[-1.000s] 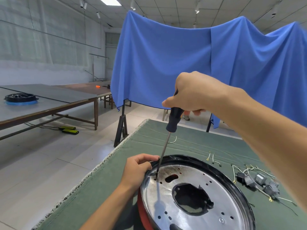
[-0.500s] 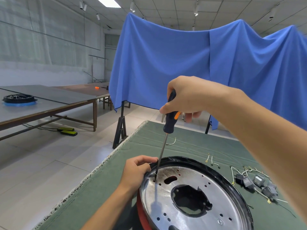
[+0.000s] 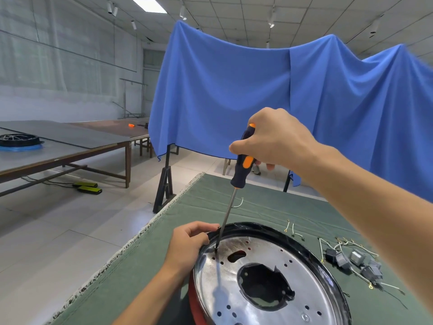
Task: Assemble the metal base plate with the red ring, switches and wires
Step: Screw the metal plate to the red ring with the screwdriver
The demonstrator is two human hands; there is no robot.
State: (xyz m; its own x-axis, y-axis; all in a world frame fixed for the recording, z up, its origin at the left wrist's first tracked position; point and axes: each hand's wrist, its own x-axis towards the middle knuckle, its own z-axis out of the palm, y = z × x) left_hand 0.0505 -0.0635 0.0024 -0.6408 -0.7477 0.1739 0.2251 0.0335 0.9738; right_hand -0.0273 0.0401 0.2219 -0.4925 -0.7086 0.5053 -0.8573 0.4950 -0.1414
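Observation:
A round shiny metal base plate [image 3: 302,285] with a black rim and a central cut-out lies on the green table. A red ring [image 3: 195,306] shows under its left edge. My left hand [image 3: 187,245] grips the plate's rim at the upper left. My right hand [image 3: 274,139] holds the handle of a black and orange screwdriver [image 3: 242,165]. Its shaft runs down and its tip stands in a hole near the plate's upper left edge. Several dark switches with wires [image 3: 351,261] lie to the right of the plate.
Loose short wires [image 3: 290,227] lie on the green cloth [image 3: 269,207] beyond the plate. The table's left edge runs diagonally beside my left arm. A blue cloth [image 3: 257,95] hangs behind, and long tables [image 3: 70,146] stand at the left with a black ring on them.
My right hand has turned on the screwdriver, so more of the orange handle shows. The tip stays in the same hole, and my left hand keeps its hold on the rim.

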